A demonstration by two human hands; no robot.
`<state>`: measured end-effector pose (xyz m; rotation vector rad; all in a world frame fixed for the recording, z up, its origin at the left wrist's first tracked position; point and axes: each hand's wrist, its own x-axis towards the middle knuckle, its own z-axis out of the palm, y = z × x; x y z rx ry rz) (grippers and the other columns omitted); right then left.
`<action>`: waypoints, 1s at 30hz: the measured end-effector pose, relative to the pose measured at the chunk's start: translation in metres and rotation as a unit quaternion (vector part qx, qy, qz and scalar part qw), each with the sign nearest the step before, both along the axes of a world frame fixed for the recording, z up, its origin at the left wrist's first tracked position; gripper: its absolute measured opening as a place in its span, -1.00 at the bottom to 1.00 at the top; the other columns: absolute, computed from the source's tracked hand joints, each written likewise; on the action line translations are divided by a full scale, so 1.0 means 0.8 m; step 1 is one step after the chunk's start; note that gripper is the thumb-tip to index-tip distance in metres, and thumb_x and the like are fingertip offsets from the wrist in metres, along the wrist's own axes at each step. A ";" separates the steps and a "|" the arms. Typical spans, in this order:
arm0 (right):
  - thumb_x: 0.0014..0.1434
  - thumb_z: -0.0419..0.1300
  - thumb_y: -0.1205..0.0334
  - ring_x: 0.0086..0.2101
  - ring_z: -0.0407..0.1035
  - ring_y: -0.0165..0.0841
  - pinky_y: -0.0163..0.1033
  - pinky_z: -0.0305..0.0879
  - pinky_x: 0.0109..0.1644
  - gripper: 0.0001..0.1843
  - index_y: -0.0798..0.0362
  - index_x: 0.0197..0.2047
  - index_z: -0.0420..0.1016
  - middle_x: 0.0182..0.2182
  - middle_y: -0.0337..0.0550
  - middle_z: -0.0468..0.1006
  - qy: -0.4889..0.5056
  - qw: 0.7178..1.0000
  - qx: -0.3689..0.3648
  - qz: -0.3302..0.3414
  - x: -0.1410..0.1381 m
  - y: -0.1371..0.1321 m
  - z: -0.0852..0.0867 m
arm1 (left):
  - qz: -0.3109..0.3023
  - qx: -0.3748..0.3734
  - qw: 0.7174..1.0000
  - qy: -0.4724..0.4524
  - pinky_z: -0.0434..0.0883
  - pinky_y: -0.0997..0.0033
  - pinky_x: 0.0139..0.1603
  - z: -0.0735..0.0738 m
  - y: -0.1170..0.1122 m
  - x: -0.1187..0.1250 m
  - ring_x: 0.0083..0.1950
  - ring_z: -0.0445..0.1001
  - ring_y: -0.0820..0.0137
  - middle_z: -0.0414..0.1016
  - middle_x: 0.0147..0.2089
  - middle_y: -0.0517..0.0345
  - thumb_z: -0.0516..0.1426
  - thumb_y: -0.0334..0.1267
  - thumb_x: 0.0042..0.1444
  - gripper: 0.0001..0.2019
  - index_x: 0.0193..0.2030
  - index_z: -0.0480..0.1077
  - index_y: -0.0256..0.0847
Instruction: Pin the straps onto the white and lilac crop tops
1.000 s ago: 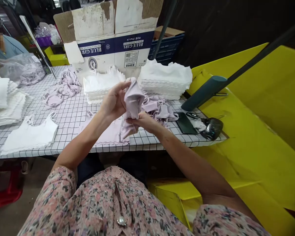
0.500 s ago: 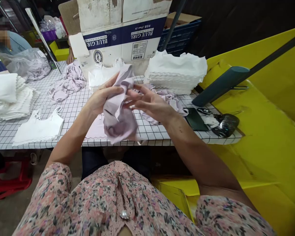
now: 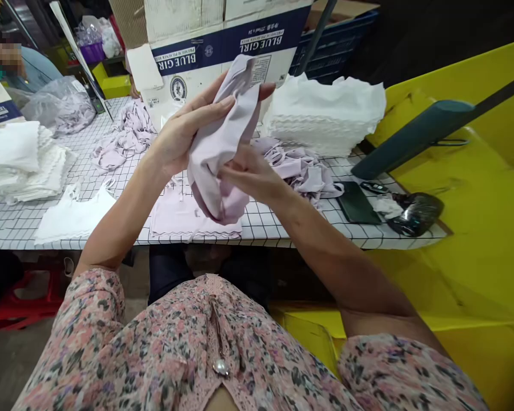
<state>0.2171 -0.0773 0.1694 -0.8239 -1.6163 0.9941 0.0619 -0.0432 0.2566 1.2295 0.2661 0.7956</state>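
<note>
left hand [image 3: 184,134]: raised over the worktop [image 3: 120,194]; fingers clamp the top of the garment [image 3: 223,154], one fingertip showing past its far edge.
right hand [image 3: 251,177]: lower; fingers pinch the bottom fold.
garment: lilac, bunched, held in the air between both hands, above a flat lilac piece [image 3: 175,214] at the near edge.
change: the garment sits higher than half a second ago; the right fingers, spread then, are now closed on it.
meaning: judged mid-handling, being stretched lengthwise and not laid down.
around: lilac pile [image 3: 300,168] just right, white stack [image 3: 325,114] behind it, white top [image 3: 75,214] left, phone [image 3: 357,202] far right.
</note>
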 end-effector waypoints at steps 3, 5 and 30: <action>-0.10 0.60 0.10 0.11 0.56 -0.06 0.04 0.58 0.24 -0.51 -0.04 -0.07 0.68 -0.09 -0.09 0.70 -0.071 0.986 -0.038 0.147 -0.001 0.026 -0.015 | 0.063 0.009 0.996 0.059 0.62 0.47 0.03 -0.004 0.003 -0.002 0.01 0.70 0.37 0.69 -0.13 0.21 0.04 -0.51 0.52 -0.62 0.32 0.51 -0.18; -0.02 0.56 0.10 -0.06 0.61 -0.12 -0.03 0.61 0.08 -0.65 0.02 -0.18 0.69 -0.19 -0.07 0.72 -0.092 0.974 -0.060 0.197 0.000 0.029 -0.019 | 0.101 0.004 0.991 0.092 0.60 0.49 0.00 -0.011 0.009 -0.011 -0.01 0.70 0.39 0.65 -0.15 0.27 0.04 -0.52 0.52 -0.56 0.38 0.49 -0.10; 0.18 0.43 -0.45 -0.11 0.57 -0.21 -0.12 0.63 -0.14 -0.39 -0.05 -0.28 0.46 -0.30 -0.17 0.56 0.132 0.988 -0.058 -0.065 0.004 0.055 -0.015 | 0.189 -0.059 0.948 0.248 0.59 0.41 -0.13 -0.061 0.044 -0.073 -0.02 0.69 0.17 0.61 -0.20 0.04 0.46 -0.71 -0.09 -0.61 -0.14 0.60 -0.34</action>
